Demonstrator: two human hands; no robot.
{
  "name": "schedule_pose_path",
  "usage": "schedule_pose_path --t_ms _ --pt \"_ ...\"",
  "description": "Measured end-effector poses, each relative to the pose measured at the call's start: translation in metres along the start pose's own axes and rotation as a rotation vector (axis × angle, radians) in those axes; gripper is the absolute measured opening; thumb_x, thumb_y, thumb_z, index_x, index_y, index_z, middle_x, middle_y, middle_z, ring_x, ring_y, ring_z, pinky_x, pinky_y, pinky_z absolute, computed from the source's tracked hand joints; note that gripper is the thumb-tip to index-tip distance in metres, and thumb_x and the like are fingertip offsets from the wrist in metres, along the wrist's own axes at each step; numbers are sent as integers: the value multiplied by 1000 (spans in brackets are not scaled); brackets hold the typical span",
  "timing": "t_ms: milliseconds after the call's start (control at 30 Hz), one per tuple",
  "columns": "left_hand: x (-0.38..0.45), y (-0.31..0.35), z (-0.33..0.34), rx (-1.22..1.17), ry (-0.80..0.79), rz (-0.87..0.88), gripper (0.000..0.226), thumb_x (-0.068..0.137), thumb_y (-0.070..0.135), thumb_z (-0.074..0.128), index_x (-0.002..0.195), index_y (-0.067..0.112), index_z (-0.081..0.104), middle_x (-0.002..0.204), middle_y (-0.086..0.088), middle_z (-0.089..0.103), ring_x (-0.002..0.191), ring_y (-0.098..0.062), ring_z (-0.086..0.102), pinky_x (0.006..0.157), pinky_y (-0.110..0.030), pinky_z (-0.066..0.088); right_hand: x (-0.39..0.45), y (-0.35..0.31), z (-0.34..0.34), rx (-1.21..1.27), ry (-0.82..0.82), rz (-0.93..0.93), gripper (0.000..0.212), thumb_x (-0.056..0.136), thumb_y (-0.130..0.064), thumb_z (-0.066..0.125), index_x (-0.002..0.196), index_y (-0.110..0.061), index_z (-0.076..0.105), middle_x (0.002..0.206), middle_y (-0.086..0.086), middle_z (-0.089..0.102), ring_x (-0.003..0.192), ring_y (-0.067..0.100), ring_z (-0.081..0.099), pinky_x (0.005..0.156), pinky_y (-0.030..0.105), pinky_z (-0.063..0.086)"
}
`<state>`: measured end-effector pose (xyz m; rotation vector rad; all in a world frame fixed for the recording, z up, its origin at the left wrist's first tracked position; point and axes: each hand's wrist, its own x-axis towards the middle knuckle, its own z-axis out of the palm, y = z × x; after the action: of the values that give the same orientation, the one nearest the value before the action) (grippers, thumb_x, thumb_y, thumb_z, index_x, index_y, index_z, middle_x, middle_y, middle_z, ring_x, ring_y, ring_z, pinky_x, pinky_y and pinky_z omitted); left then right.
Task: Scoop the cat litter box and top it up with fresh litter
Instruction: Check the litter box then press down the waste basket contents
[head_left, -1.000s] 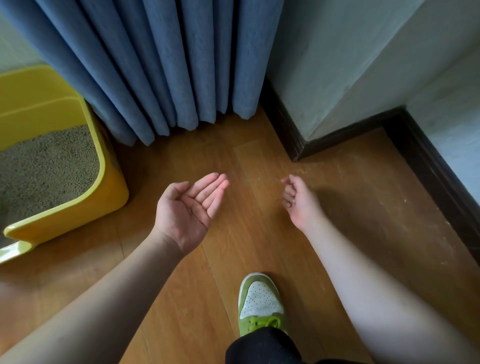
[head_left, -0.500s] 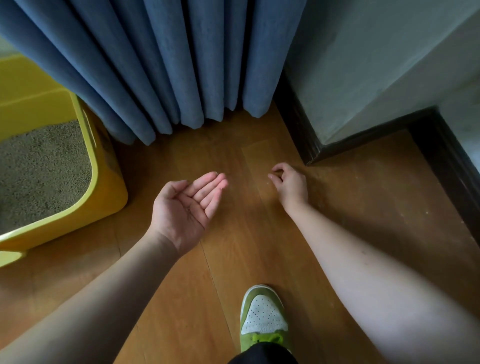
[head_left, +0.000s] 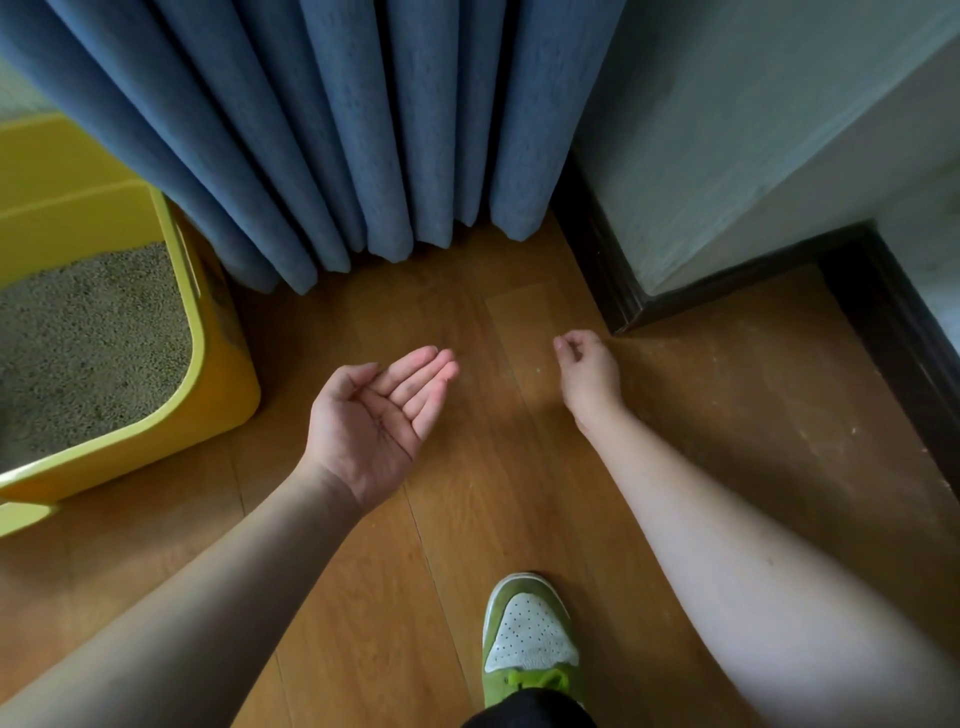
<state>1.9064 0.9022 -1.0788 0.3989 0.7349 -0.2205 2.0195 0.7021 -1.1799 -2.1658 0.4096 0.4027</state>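
1. Head view: left hand (head_left: 371, 415) palm up, fingers straight, holding nothing.
2. Right hand (head_left: 587, 371) low over floor (head_left: 467, 519), fingers curled; perhaps pinching something, cannot tell.
3. Litter box (head_left: 208, 395) at far left, beside curtain (head_left: 337, 130), filled with litter (head_left: 88, 343).

You can't read any words or numbers here. The yellow litter box (head_left: 218, 395) shows you no label or sign.

Glossy yellow plastic litter box (head_left: 218, 384), grainy matt litter (head_left: 88, 343), smooth wood floor (head_left: 467, 519), woven cloth curtain (head_left: 337, 130)
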Motion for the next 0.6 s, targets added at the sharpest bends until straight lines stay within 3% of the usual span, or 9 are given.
schedule_pose_path --t_ms 67,133,267,400,600 --pt "-3 1 -2 4 4 0 55 99 26 28 101 -1 75 119 -19 68 108 -29 68 86 -30 56 -12 -6 -11 501 -96 250 27 97 -28 53 124 -21 54 94 -2 57 79 10 52 77 24 46" --pt "-5 4 -4 9 19 0 54 98 26 29 98 -1 76 117 -18 69 103 -28 70 84 -30 57 -24 -5 -26 919 -186 387 16 97 -24 55 110 -15 56 71 -1 45 62 9 42 68 23 42" --pt "-12 7 -7 30 16 0 45 86 25 41 95 0 77 114 -17 71 99 -26 72 77 -29 60 -46 9 -45 1330 -368 409 12 99 -21 49 91 -12 50 68 0 37 58 10 37 57 21 36" --pt "-17 0 -6 44 -8 -15 52 96 26 32 96 0 77 115 -18 70 99 -27 72 74 -29 61 -71 10 -53 1467 -479 357 17 99 -21 45 85 -12 51 70 1 42 58 9 40 54 17 35" --pt "-29 -1 -5 13 -42 1 56 99 26 27 98 -1 77 116 -17 70 102 -27 71 80 -29 59 -104 2 -64 1365 -628 322 18 92 -26 51 80 -13 53 68 1 42 57 9 39 53 16 36"
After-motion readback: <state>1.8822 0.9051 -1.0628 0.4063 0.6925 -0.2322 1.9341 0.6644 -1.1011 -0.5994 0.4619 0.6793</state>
